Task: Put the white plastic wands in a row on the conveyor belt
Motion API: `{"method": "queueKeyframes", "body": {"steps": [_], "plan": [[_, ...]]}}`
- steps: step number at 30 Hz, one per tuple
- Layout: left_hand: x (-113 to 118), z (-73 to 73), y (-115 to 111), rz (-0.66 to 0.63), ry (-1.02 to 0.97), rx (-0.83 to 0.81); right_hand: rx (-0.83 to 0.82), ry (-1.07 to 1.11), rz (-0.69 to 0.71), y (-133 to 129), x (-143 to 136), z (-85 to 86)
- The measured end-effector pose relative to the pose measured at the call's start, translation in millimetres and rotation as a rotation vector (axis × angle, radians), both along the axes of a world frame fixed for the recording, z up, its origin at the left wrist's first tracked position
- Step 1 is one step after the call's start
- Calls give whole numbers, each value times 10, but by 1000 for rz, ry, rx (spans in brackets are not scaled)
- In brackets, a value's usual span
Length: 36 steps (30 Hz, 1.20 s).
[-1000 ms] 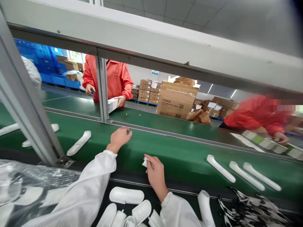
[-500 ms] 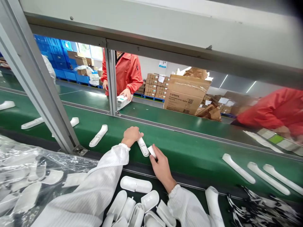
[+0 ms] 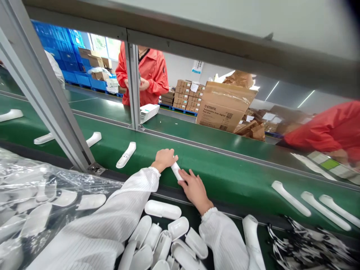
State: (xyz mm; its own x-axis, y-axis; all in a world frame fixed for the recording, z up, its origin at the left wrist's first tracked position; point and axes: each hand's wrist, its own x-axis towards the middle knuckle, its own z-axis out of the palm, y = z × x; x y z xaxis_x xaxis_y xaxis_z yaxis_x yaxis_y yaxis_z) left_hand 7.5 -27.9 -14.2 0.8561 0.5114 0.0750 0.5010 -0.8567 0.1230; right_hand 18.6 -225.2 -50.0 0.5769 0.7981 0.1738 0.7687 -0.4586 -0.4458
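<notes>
A slim white plastic handle (image 3: 176, 171) lies slanted on the green belt (image 3: 225, 180) between my hands. My left hand (image 3: 165, 159) grips its upper end, with the fingers curled round it. At the lower end, my right hand (image 3: 194, 187) rests its thumb and forefinger on the handle, the other fingers loosely bent. The small white cover seen near the right hand before cannot be told apart now. Below my hands lie several white plastic covers (image 3: 178, 228). Another white handle (image 3: 126, 155) lies on the belt to the left.
More white handles (image 3: 291, 198) lie at the right. A clear bag of white parts (image 3: 36, 210) is at the left, a bundle of black and white wires (image 3: 306, 243) at the lower right. A metal post (image 3: 56, 93) rises at left. People in red stand beyond.
My right hand has come up onto the handle's lower end, where the small cover was. The handles on the belt have shifted right. The person opposite has lifted their hands from the white box.
</notes>
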Motion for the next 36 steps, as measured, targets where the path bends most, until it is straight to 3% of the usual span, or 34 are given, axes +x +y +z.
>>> {"method": "queueKeyframes", "body": {"steps": [3,6,8,11,14,17,20,23,25,27,31,36], "plan": [[8,48,-45,-42,0,-54,-52,-41,-34,-47,21,67],[-62,208,93,13,-64,-155,3,-72,-64,-111,1,203],[-191,340,299,129,-184,-137,61,-16,6,-159,-70,330],[-477,459,656,382,-329,-49,-13,186,256,-215,-271,487],[-716,418,906,540,-228,-110,-120,165,360,-220,-455,547],[-765,321,982,468,-56,-222,-107,170,381,-209,-455,564],[-625,312,927,434,-30,-236,-14,434,415,-217,-282,555],[-395,366,778,416,-36,-250,168,598,255,-198,-86,447],[-247,372,631,350,-16,-268,317,538,91,-158,-1,325],[-129,329,468,279,18,-275,420,423,14,-112,39,202],[-8,161,203,216,37,-224,402,209,30,-55,31,37],[33,36,74,175,1,-182,257,-18,134,-54,19,-43]]}}
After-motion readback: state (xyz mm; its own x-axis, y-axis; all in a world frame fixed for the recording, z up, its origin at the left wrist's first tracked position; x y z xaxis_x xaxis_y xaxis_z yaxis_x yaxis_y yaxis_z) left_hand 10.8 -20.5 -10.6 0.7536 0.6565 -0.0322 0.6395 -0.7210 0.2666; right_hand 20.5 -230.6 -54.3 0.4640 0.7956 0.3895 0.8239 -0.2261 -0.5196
